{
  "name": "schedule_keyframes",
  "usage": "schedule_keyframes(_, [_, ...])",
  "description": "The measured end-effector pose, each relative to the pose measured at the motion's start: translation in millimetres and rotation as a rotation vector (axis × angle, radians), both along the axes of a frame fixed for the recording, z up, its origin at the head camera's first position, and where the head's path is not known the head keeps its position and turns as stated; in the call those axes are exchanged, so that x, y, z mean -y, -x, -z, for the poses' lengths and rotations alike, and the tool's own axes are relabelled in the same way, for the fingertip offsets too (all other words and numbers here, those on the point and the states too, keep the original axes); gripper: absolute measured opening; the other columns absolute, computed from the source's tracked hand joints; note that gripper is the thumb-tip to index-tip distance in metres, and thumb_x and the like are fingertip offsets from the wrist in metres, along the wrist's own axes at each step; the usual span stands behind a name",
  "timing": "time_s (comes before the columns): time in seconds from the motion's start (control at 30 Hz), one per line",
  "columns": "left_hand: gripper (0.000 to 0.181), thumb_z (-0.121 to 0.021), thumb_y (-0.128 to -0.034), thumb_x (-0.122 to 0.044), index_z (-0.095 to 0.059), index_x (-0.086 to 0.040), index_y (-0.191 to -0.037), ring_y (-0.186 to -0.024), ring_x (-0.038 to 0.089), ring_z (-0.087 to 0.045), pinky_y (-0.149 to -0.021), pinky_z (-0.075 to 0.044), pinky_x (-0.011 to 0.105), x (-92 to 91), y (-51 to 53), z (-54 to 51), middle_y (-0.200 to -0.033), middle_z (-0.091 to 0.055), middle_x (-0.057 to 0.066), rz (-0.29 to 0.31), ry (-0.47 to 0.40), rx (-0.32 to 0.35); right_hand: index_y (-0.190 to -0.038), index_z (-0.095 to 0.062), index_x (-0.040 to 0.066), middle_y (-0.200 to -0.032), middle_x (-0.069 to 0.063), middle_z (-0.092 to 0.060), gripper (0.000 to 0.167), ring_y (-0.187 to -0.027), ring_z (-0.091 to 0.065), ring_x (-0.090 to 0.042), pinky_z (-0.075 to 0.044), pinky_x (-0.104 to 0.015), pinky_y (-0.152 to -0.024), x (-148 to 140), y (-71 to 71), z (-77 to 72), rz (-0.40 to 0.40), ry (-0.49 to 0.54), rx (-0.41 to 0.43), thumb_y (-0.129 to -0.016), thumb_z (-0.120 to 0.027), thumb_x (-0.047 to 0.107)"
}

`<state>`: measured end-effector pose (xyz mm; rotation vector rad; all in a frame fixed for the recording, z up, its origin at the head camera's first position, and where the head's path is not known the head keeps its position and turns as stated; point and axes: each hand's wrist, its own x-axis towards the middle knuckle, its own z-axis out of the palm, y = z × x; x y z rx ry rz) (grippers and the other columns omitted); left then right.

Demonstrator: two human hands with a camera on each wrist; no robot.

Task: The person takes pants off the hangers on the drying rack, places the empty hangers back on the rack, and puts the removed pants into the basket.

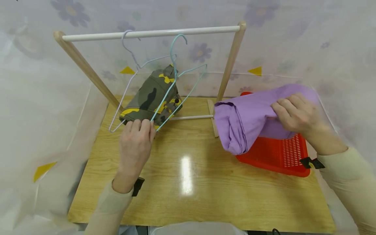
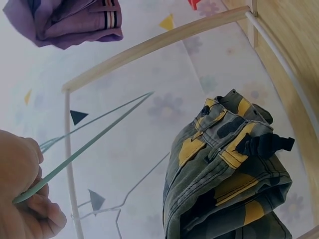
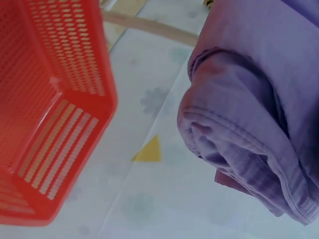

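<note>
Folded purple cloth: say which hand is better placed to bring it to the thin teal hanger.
Probably the right hand: it grips the folded purple cloth above the red plastic basket, while the left hand is busy holding the thin teal hanger.

The place looks like a makeshift indoor booth, screened at the far, left and right sides by pale flower-printed sheeting (image 1: 164, 16) marked with yellow triangles (image 1: 255, 70), around a wood-grain desk (image 1: 223, 195) bearing a wooden-posted clothes rack (image 1: 211, 31) and, at right, a red basket (image 1: 273, 168).
</note>
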<state>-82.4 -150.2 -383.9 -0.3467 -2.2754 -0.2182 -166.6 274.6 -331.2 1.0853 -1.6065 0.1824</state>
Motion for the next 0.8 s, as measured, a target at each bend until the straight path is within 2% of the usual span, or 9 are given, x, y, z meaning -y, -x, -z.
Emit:
schedule_keyframes(0.33, [0.036, -0.05, -0.11, -0.016, -0.045, -0.002, -0.077, -0.057, 0.03, -0.04, -0.054, -0.034, 0.036, -2.7, 1.8, 3.6, -0.062, -0.041, 0.011, -0.005, -0.039, 0.008, -0.081, -0.056, -0.009, -0.069, -0.024, -0.058, 0.054, -0.058, -0.048, -0.043, -0.043, -0.055, -0.055, -44.4, 15.2, 18.7, 0.093, 0.029, 0.043, -0.112, -0.048, 0.034])
schedule_keyframes(0.5, [0.036, -0.051, -0.1096, -0.015, -0.045, -0.002, -0.077, -0.057, 0.031, -0.04, -0.054, -0.034, 0.037, -3.2, 1.7, 4.2, -0.062, -0.042, 0.012, -0.002, -0.05, 0.011, -0.083, -0.055, -0.01, -0.069, -0.023, -0.055, 0.053, -0.059, -0.047, -0.042, -0.043, -0.055, -0.056, -57.9, 19.8, 25.0, 0.11, -0.021, 0.095, -0.112, -0.048, 0.034])
schedule_keyframes(0.8, [0.037, -0.049, -0.1106, -0.017, -0.045, -0.002, -0.077, -0.058, 0.031, -0.04, -0.055, -0.035, 0.038, -3.3, 1.3, 5.8, -0.063, -0.042, 0.012, -0.002, -0.062, 0.013, -0.084, -0.055, -0.01, -0.069, -0.022, -0.052, 0.048, -0.056, -0.041, -0.037, -0.039, -0.051, -0.05, -79.7, 28.8, 38.8, 0.11, -0.138, 0.154, -0.113, -0.047, 0.028])
